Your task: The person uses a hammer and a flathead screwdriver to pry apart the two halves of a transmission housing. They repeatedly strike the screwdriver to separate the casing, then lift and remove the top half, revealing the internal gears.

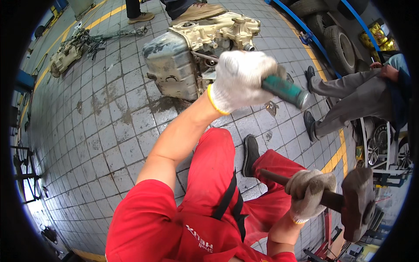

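Observation:
My left hand (pixel 246 74), in a white knit glove, is closed round a tool with a green handle (pixel 283 89) and a metal cap at its butt end, perhaps a screwdriver or chisel. On the far side of the fist, in line with the handle, a metal shaft (pixel 204 56) reaches toward an engine (pixel 170 65) on the floor; where its tip rests is unclear. My right hand (pixel 305 192), also gloved, grips the shaft of a sledgehammer (pixel 358 204) close to its heavy, rusty head. The hammer is held beside my right leg, apart from the green handle.
Another person's boot (pixel 198 12) is on top of the engine. At the right, a second person in grey trousers (pixel 349 105) sits close by. Tyres (pixel 340 48) stand on a blue rack behind. More greasy metal parts (pixel 70 54) lie on the tiled floor at the far left.

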`<state>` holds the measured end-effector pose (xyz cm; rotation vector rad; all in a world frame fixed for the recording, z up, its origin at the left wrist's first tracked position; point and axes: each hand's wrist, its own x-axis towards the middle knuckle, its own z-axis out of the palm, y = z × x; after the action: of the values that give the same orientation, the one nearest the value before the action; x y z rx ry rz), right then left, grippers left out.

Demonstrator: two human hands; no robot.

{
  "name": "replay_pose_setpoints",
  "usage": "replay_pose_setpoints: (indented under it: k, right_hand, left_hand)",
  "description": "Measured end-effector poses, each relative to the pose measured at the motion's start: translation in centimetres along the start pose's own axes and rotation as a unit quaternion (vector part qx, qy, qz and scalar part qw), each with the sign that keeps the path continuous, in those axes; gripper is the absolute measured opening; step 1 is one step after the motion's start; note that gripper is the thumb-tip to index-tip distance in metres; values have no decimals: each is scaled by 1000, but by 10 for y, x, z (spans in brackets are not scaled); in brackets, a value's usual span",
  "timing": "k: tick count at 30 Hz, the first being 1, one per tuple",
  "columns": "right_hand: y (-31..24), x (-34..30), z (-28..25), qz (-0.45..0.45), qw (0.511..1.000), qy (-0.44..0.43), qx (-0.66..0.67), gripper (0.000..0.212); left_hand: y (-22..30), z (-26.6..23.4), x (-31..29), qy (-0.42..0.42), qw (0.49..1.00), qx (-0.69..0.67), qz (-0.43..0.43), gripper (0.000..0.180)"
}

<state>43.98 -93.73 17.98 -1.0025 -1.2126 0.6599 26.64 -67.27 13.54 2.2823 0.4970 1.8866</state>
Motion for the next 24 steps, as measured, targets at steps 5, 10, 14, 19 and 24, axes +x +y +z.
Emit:
replay_pose_setpoints:
  k: [5, 10, 14, 19, 24]
  right_hand:
    - [4, 2, 5, 39, 998, 0, 55, 44]
    - [11, -6, 14, 130, 990, 42, -19, 81]
    - [24, -4, 28, 185, 979, 28, -86, 81]
    - [12, -7, 11, 82, 996, 17, 40, 75]
    - [-3, 6, 30, -161, 980, -47, 105, 42]
  left_hand:
    - [-1, -10, -3, -1, 999, 16, 34, 21]
    - [10, -19, -25, -24, 1000, -2, 18, 21]
    - [10, -14, -27, -15, 1000, 0, 3, 19]
    - [7, -10, -23, -9, 1000, -11, -9, 18]
    - [8, -4, -18, -3, 1000, -22, -11, 18]
